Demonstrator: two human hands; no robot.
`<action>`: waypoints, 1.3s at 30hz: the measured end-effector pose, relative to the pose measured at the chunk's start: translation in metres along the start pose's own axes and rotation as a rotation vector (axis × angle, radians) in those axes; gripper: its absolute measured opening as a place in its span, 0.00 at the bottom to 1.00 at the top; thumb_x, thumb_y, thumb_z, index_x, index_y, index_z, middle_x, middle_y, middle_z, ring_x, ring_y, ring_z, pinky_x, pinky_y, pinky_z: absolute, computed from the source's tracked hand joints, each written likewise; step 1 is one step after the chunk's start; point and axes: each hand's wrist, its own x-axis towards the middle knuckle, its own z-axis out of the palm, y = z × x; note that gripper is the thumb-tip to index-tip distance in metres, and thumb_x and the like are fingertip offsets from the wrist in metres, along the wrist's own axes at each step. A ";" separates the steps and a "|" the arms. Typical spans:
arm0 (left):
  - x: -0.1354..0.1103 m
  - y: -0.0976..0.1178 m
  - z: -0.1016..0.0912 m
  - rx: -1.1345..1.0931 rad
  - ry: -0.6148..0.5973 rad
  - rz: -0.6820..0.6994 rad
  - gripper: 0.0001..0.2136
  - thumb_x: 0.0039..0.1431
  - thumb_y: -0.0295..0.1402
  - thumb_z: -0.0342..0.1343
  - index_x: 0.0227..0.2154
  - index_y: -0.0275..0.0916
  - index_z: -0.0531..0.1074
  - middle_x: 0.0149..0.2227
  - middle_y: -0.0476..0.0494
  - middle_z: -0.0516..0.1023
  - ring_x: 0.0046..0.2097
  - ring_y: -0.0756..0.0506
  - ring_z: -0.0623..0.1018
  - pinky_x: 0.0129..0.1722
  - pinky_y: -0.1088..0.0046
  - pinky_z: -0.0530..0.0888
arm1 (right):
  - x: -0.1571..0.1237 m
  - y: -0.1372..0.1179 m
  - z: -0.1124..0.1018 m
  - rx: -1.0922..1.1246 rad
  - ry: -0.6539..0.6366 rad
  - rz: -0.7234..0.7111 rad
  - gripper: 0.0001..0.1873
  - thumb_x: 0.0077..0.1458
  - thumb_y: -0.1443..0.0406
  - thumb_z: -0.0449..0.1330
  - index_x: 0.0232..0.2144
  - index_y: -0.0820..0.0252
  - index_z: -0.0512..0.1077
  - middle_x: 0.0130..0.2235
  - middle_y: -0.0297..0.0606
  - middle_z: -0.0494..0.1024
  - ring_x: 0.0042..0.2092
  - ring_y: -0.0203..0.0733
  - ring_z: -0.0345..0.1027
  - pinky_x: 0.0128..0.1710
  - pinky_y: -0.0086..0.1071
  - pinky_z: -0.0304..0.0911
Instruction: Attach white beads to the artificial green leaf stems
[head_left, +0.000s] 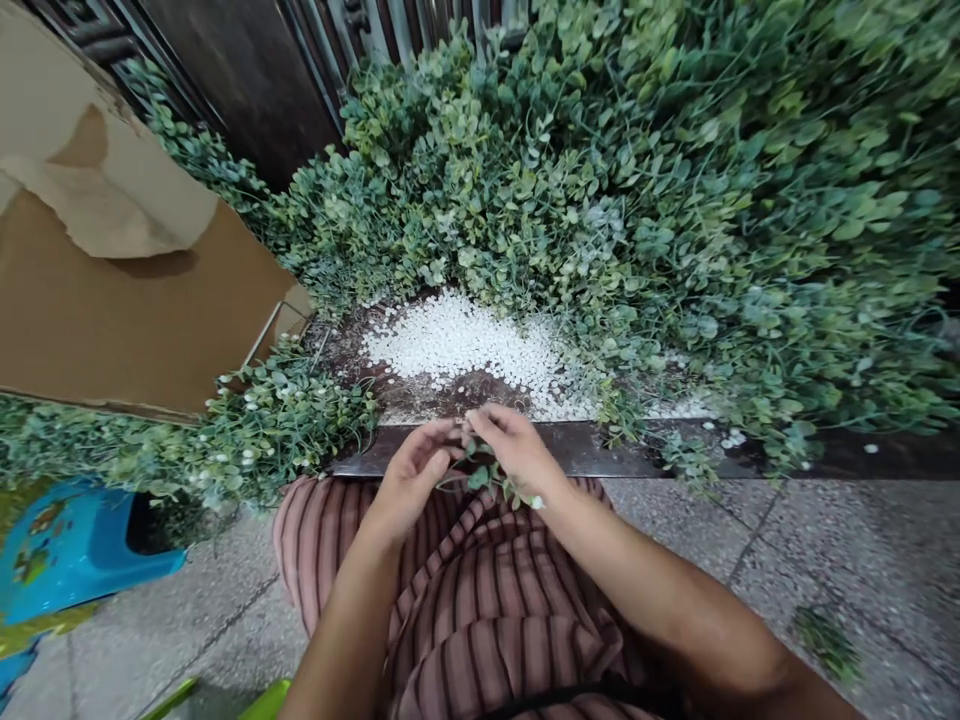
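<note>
My left hand [412,470] and my right hand [514,448] meet over my lap, just in front of a low dark ledge [600,450]. Both pinch a small green leafy sprig [487,478] with a white bead at its lower end. My fingers are closed on its stem. Behind the hands a heap of small white beads [465,345] lies on the dark surface. A big mound of green artificial leaf sprigs [637,190] rises behind and to the right of the beads. My striped skirt [480,600] covers my knees.
A brown cardboard box [112,300] stands at the left, with more leaf sprigs [247,430] piled before it. A blue plastic stool [67,545] sits at the lower left. Grey stone floor [825,540] lies at the right, with one loose sprig [825,640] on it.
</note>
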 end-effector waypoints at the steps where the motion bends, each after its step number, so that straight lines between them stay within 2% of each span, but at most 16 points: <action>1: -0.006 -0.001 -0.004 -0.050 0.018 -0.033 0.21 0.39 0.40 0.65 0.38 0.40 0.72 0.38 0.44 0.75 0.34 0.49 0.75 0.30 0.75 0.74 | 0.006 -0.002 0.012 -0.021 0.028 -0.015 0.16 0.51 0.54 0.56 0.22 0.60 0.64 0.24 0.31 0.69 0.28 0.33 0.63 0.33 0.30 0.61; 4: -0.023 -0.003 -0.017 -0.309 0.099 -0.089 0.17 0.41 0.43 0.63 0.34 0.41 0.73 0.31 0.49 0.76 0.29 0.50 0.75 0.25 0.76 0.73 | 0.023 -0.012 0.049 -0.100 0.004 -0.081 0.09 0.55 0.62 0.54 0.25 0.60 0.64 0.29 0.34 0.71 0.33 0.35 0.66 0.36 0.30 0.62; 6: -0.031 0.002 -0.030 -0.515 0.135 -0.059 0.12 0.40 0.37 0.65 0.29 0.40 0.72 0.24 0.53 0.74 0.23 0.54 0.72 0.21 0.81 0.70 | 0.030 -0.019 0.067 -0.242 -0.074 -0.197 0.11 0.57 0.62 0.52 0.25 0.60 0.64 0.30 0.35 0.71 0.36 0.37 0.66 0.39 0.32 0.62; 9: -0.036 0.016 -0.056 -0.762 0.145 0.123 0.13 0.38 0.25 0.64 0.30 0.40 0.71 0.22 0.56 0.72 0.21 0.57 0.69 0.19 0.86 0.67 | 0.029 -0.026 0.065 -0.405 -0.126 -0.297 0.10 0.57 0.62 0.50 0.28 0.60 0.67 0.34 0.38 0.72 0.40 0.41 0.67 0.43 0.36 0.61; 12: -0.035 0.028 -0.081 -0.976 0.153 0.355 0.14 0.39 0.21 0.58 0.31 0.39 0.68 0.23 0.56 0.72 0.22 0.58 0.72 0.23 0.88 0.69 | 0.019 -0.024 0.027 -0.426 -0.147 -0.277 0.10 0.57 0.61 0.50 0.32 0.59 0.69 0.37 0.39 0.74 0.40 0.41 0.68 0.41 0.37 0.63; 14: -0.031 0.029 -0.094 -1.089 0.185 0.429 0.14 0.39 0.18 0.53 0.31 0.37 0.66 0.21 0.56 0.71 0.22 0.58 0.72 0.24 0.89 0.69 | 0.010 -0.020 -0.010 -0.466 0.007 -0.302 0.09 0.55 0.62 0.52 0.33 0.58 0.70 0.37 0.38 0.75 0.40 0.41 0.68 0.41 0.38 0.64; 18: -0.024 0.025 -0.102 -1.159 0.245 0.406 0.13 0.39 0.17 0.48 0.31 0.36 0.64 0.19 0.55 0.69 0.20 0.58 0.70 0.20 0.89 0.67 | -0.008 -0.012 -0.079 -0.707 0.385 -0.414 0.08 0.51 0.62 0.54 0.30 0.59 0.71 0.33 0.40 0.75 0.35 0.43 0.67 0.38 0.40 0.64; 21: -0.019 0.025 -0.098 -0.957 0.307 0.368 0.09 0.43 0.20 0.51 0.29 0.36 0.66 0.19 0.56 0.69 0.20 0.58 0.69 0.20 0.88 0.67 | -0.016 -0.010 -0.108 -0.908 0.418 -0.504 0.08 0.51 0.62 0.53 0.30 0.59 0.71 0.31 0.40 0.74 0.34 0.44 0.66 0.37 0.40 0.63; 25: -0.020 0.014 -0.085 -0.194 0.386 0.333 0.04 0.44 0.29 0.58 0.26 0.37 0.72 0.22 0.53 0.73 0.24 0.55 0.72 0.25 0.83 0.70 | -0.016 -0.005 -0.116 -1.151 0.440 -0.645 0.08 0.51 0.63 0.53 0.30 0.59 0.72 0.32 0.42 0.74 0.37 0.47 0.64 0.39 0.43 0.62; 26: -0.022 0.006 -0.080 0.064 0.348 0.295 0.04 0.44 0.30 0.59 0.25 0.38 0.73 0.24 0.51 0.75 0.27 0.54 0.73 0.29 0.80 0.71 | -0.014 -0.003 -0.115 -1.198 0.444 -0.669 0.08 0.51 0.63 0.54 0.31 0.59 0.72 0.33 0.43 0.74 0.38 0.48 0.63 0.40 0.44 0.61; 28: -0.024 -0.016 -0.070 0.565 0.154 0.142 0.05 0.42 0.31 0.60 0.25 0.39 0.75 0.28 0.47 0.77 0.33 0.49 0.76 0.37 0.74 0.72 | -0.012 0.001 -0.114 -1.264 0.444 -0.696 0.09 0.51 0.64 0.54 0.33 0.59 0.72 0.34 0.44 0.73 0.39 0.50 0.62 0.42 0.45 0.60; 30: -0.023 -0.042 -0.061 0.918 -0.034 -0.018 0.11 0.42 0.31 0.60 0.33 0.40 0.76 0.36 0.44 0.78 0.40 0.44 0.76 0.44 0.68 0.71 | -0.010 0.004 -0.113 -1.306 0.438 -0.707 0.09 0.50 0.65 0.55 0.34 0.60 0.72 0.34 0.45 0.73 0.40 0.50 0.61 0.42 0.45 0.60; 31: -0.020 -0.055 -0.057 1.030 -0.056 -0.074 0.13 0.44 0.31 0.58 0.37 0.40 0.75 0.41 0.42 0.77 0.44 0.43 0.75 0.47 0.67 0.69 | -0.009 0.005 -0.114 -1.321 0.433 -0.710 0.09 0.50 0.65 0.55 0.34 0.61 0.73 0.34 0.45 0.72 0.40 0.51 0.60 0.42 0.45 0.60; 34: 0.000 -0.090 -0.050 1.216 -0.017 -0.251 0.18 0.52 0.27 0.49 0.48 0.36 0.68 0.51 0.36 0.71 0.54 0.42 0.69 0.53 0.67 0.63 | -0.009 0.008 -0.116 -1.353 0.415 -0.711 0.10 0.49 0.66 0.56 0.35 0.61 0.73 0.35 0.45 0.71 0.41 0.51 0.59 0.44 0.45 0.60; 36: 0.017 -0.107 -0.045 1.224 -0.017 -0.299 0.22 0.50 0.25 0.51 0.50 0.34 0.66 0.55 0.34 0.67 0.56 0.41 0.67 0.55 0.68 0.61 | -0.009 0.009 -0.118 -1.380 0.412 -0.691 0.11 0.50 0.66 0.55 0.36 0.62 0.72 0.36 0.46 0.71 0.42 0.51 0.58 0.44 0.45 0.59; 39: 0.038 -0.127 -0.034 1.178 -0.081 -0.328 0.23 0.46 0.26 0.55 0.48 0.37 0.68 0.53 0.37 0.70 0.54 0.42 0.70 0.52 0.72 0.63 | -0.012 0.011 -0.119 -1.437 0.405 -0.629 0.12 0.50 0.66 0.54 0.38 0.63 0.72 0.36 0.47 0.70 0.42 0.52 0.57 0.45 0.45 0.59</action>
